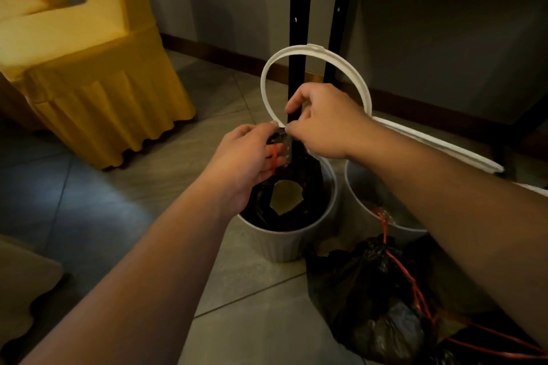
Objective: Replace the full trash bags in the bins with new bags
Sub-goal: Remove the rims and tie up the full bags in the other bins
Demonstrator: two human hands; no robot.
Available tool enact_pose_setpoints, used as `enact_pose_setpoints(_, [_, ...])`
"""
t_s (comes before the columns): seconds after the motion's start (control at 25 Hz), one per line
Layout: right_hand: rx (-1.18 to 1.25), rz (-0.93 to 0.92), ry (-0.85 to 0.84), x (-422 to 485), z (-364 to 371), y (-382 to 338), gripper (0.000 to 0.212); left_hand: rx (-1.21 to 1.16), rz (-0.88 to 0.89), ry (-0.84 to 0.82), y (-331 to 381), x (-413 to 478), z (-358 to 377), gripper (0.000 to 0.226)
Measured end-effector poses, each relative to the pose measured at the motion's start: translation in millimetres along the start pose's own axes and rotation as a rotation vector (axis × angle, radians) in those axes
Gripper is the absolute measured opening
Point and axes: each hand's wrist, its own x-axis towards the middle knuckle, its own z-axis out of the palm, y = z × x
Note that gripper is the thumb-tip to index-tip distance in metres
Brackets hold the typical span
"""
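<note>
Black bag [311, 187] (red drawstring [274, 158]) hangs vertically into the grey bin [281, 243]; left hand [243, 163] and right hand [323, 124] pinch its top.

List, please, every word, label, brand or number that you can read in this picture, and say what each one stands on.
None: no text can be read anywhere in this dim view.
The left bin, the right bin, the white ring, the yellow chair cover and the tied bag on the floor show no print.
The black bag pinched by the left hand and the right hand shows none either.
</note>
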Motion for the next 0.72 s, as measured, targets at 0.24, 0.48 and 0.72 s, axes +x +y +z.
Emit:
enact_pose_setpoints(0.24, [0.313, -0.125, -0.161, -18, -11, -20, 0.029, -0.145, 0.032, -0.045, 13, -6, -7, 0.048])
enact_pose_setpoints(0.48, [0.267, -0.169, 0.078, -15, 3, 12, 0.029, -0.323, 0.019, -0.046, 24, -6, -20, 0.054])
enact_pose_setpoints(0.72, [0.446, -0.154, -0.25, -4, 63, 47, 0.056, -0.148, 0.038, -0.136, 27, -10, -18, 0.064])
